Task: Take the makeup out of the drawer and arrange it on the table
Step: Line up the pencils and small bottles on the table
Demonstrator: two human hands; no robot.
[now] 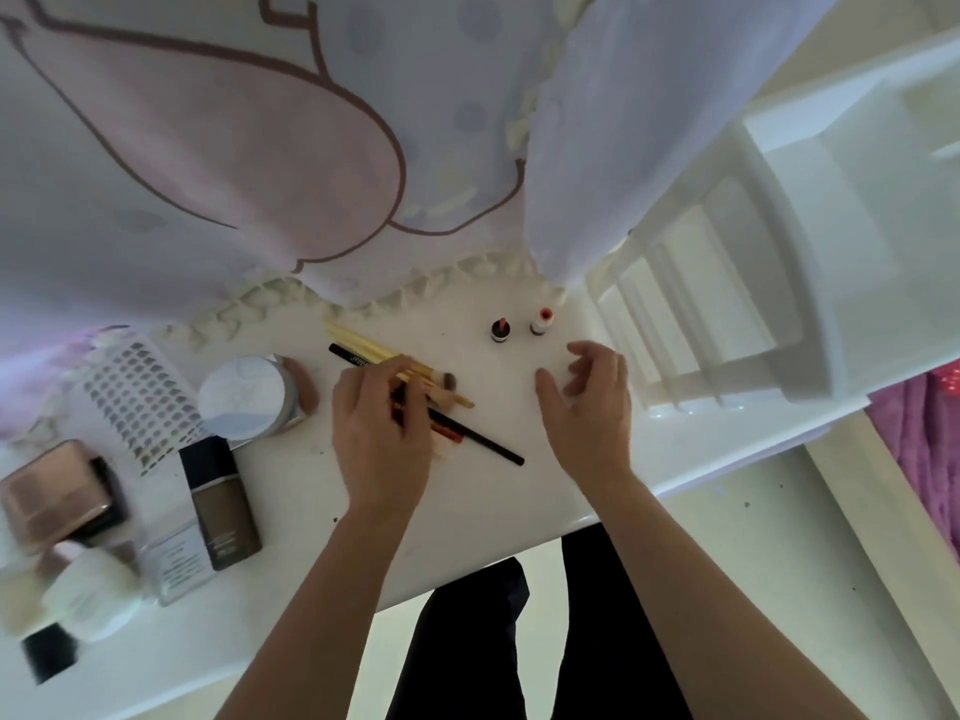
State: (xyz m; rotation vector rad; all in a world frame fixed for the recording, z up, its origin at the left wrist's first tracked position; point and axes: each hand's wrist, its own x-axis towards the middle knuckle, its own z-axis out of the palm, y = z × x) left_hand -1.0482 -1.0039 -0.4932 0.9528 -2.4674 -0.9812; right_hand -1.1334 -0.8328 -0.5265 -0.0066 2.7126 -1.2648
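On the white table (pixel 498 501) lies a bunch of wooden-handled makeup brushes (pixel 363 345) beside black pencils (pixel 478 439). My left hand (pixel 384 433) lies over this bunch, its fingers curled round the brush handles near the bristle end. My right hand (pixel 592 407) hovers to the right with relaxed fingers and holds nothing. Two small bottles, one dark (pixel 500 330) and one white with a red cap (pixel 543 320), stand just beyond it. A round powder jar (pixel 247 397), a foundation bottle (pixel 223 506) and a rose-gold compact (pixel 57 496) sit at the left.
A sheet of false nails (pixel 140 402) lies behind the jar. White bottles (pixel 88 589) crowd the left front corner. A pink and lilac blanket (pixel 260 148) hangs along the table's back edge. A white plastic drawer unit (pixel 727 293) stands at the right.
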